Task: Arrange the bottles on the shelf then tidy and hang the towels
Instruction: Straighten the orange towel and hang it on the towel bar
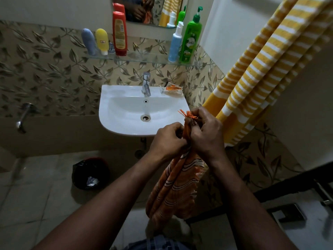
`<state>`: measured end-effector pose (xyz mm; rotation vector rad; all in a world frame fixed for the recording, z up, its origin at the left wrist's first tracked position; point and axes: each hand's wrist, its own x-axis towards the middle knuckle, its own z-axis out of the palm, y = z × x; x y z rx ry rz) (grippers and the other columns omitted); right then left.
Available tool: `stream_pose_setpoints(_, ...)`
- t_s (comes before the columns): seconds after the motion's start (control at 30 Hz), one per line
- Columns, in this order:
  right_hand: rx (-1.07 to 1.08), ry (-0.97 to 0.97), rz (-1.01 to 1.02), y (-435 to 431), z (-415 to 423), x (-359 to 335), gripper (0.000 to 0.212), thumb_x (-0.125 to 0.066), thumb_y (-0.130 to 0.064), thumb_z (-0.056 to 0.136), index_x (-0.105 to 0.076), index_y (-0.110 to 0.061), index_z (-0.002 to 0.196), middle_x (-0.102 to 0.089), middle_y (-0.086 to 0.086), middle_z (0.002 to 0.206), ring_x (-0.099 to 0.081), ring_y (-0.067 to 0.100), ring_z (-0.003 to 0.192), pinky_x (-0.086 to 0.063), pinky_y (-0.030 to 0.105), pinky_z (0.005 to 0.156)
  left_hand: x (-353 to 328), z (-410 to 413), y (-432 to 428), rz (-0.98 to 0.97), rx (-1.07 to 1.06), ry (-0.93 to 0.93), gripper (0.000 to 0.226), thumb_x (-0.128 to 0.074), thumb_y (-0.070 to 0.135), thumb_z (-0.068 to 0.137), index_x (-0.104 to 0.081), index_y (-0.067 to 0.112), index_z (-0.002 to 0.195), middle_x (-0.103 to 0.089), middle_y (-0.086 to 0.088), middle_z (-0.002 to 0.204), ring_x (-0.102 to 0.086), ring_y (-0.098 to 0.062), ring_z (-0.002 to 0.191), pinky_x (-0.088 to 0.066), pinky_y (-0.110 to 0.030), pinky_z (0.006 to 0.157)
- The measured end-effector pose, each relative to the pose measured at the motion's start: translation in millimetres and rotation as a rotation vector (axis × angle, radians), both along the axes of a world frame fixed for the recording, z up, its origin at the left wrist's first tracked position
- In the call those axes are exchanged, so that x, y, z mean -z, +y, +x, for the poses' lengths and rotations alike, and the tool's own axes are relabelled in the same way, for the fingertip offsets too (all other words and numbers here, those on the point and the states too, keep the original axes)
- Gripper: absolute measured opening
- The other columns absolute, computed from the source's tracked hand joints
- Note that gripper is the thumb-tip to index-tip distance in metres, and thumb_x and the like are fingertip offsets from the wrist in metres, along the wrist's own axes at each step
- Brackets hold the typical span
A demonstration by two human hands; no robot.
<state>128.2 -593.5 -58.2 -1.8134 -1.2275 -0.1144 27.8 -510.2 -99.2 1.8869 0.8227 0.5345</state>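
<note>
Hands together, right in front of the sink! The right hand [205, 134] is curled tight round the top of the orange towel [176, 186], and the orange fringe pokes out just above its knuckles. The left hand [167, 139] sits touching it on the left, fingers pinching the same bunched cloth. Below both hands the orange towel hangs straight down in long folds, with white and dark stripes across it.

Just beyond the hands is the white sink [111, 112], with the tap [146, 83] at its far rim and a small orange packet [173, 88] lying beside the tap. To the right of the hands, a yellow and white striped towel [261, 69] hangs in folds from high up.

Further beyond, above the sink, comes the glass shelf [144, 59]. Up and to the left of the hands stand a grey-blue tube [88, 41], a yellow tube [102, 41] and a red bottle [119, 33], close together. Straight beyond the hands stand a white pump bottle [175, 44] and a green pump bottle [191, 37], side by side. Above them is the mirror [137, 15].

Down on the floor, left of the hands, is a bin with a black bag [90, 173].
</note>
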Motion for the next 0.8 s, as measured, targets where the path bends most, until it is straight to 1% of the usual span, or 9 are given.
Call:
stream_pose_setpoints(0.1, -0.009, 0.002, 0.019, 0.1, -5.6, -6.0, 0.010, -0.065, -0.006, 0.092, -0.067, -0.013, 0.099, -0.067, -0.001, 0.087, -0.063, 0.015, 0.078, -0.054, 0.033, 0.068, 4.2, 4.7, 0.0, 0.076, -0.289, 0.037, 0.010, -0.068, 0.023, 0.084, -0.060, 0.026, 0.079, -0.067, 0.006, 0.075, -0.065, -0.017, 0.074, -0.046, -0.030, 0.059)
stream_pose_setpoints(0.2, -0.010, 0.027, 0.037, -0.3, -6.6, -14.4, 0.012, -0.065, -0.003, 0.092, -0.067, -0.013, 0.099, -0.066, -0.003, 0.086, -0.063, 0.011, 0.077, -0.051, 0.024, 0.066, 3.9, 5.6, 10.1, 0.238, -0.270, -0.028, 0.003, -0.069, 0.031, 0.088, -0.069, 0.028, 0.089, -0.071, 0.007, 0.081, -0.067, -0.016, 0.078, -0.054, -0.032, 0.064)
stream_pose_setpoints(0.27, 0.021, 0.061, 0.070, -0.3, -2.5, -20.5, 0.012, -0.064, -0.003, 0.092, -0.067, -0.013, 0.099, -0.067, -0.003, 0.086, -0.062, 0.011, 0.077, -0.048, 0.023, 0.066, 1.8, 3.1, 16.9, 0.421, -0.271, -0.077, 0.010, -0.067, 0.025, 0.086, -0.073, 0.022, 0.093, -0.072, 0.002, 0.083, -0.066, -0.019, 0.075, -0.054, -0.034, 0.063)
stream_pose_setpoints(0.4, 0.008, 0.086, 0.090, 1.8, -4.6, -23.6, 0.012, -0.065, -0.004, 0.092, -0.068, -0.013, 0.101, -0.068, -0.002, 0.088, -0.062, 0.010, 0.077, -0.048, 0.021, 0.067, 5.9, -4.2, 32.0, 0.833, -0.303, -0.010, 0.011, -0.069, 0.018, 0.080, -0.070, 0.013, 0.091, -0.062, -0.006, 0.079, -0.055, -0.027, 0.069, -0.043, -0.036, 0.063)
stream_pose_setpoints(0.43, 0.001, 0.093, 0.082, 2.6, -6.8, -22.3, 0.012, -0.065, -0.005, 0.093, -0.067, -0.013, 0.101, -0.068, -0.002, 0.088, -0.062, 0.010, 0.077, -0.050, 0.024, 0.067, 6.7, -4.8, 34.2, 0.802, -0.305, -0.005, 0.011, -0.069, 0.018, 0.080, -0.072, 0.013, 0.089, -0.061, -0.005, 0.079, -0.055, -0.027, 0.071, -0.042, -0.035, 0.065)
stream_pose_setpoints(0.5, -0.008, 0.117, 0.082, 2.9, -10.6, -20.7, 0.011, -0.065, -0.007, 0.092, -0.066, -0.015, 0.099, -0.066, -0.005, 0.086, -0.062, 0.012, 0.076, -0.053, 0.032, 0.066, 5.5, -6.5, 33.1, 0.542, -0.282, -0.039, 0.010, -0.065, 0.021, 0.081, -0.073, 0.016, 0.083, -0.062, 0.000, 0.079, -0.059, -0.024, 0.076, -0.043, -0.033, 0.066)
stream_pose_setpoints(0.6, -0.001, 0.142, 0.115, 4.5, -10.2, -25.4, 0.016, -0.064, -0.006, 0.092, -0.064, -0.021, 0.096, -0.063, -0.011, 0.083, -0.061, 0.010, 0.075, -0.054, 0.035, 0.066, 8.1, -10.6, 22.4, 0.126, -0.037, -0.096, 0.011, -0.062, 0.028, 0.082, -0.071, 0.021, 0.081, -0.069, 0.005, 0.076, -0.067, -0.018, 0.074, -0.056, -0.037, 0.067)
stream_pose_setpoints(0.7, -0.010, 0.173, 0.119, 5.3, -11.6, -32.0, 0.016, -0.064, -0.011, 0.095, -0.061, -0.027, 0.096, -0.061, -0.015, 0.078, -0.060, 0.011, 0.073, -0.056, 0.042, 0.065, 20.2, -12.1, 9.5, 0.190, 0.124, 0.025, 0.011, -0.069, 0.026, 0.088, -0.073, 0.027, 0.099, -0.072, 0.010, 0.082, -0.067, -0.011, 0.075, -0.055, -0.030, 0.066)
stream_pose_setpoints(0.8, -0.034, 0.192, 0.168, 1.0, -14.2, -42.6, 0.014, -0.067, -0.013, 0.098, -0.062, -0.026, 0.097, -0.062, -0.012, 0.077, -0.060, 0.010, 0.069, -0.056, 0.035, 0.061, 27.6, -10.1, 18.0, 0.325, -0.116, 0.175, 0.007, -0.065, 0.029, 0.090, -0.066, 0.023, 0.093, -0.071, -0.002, 0.083, -0.065, -0.027, 0.077, -0.049, -0.033, 0.062)
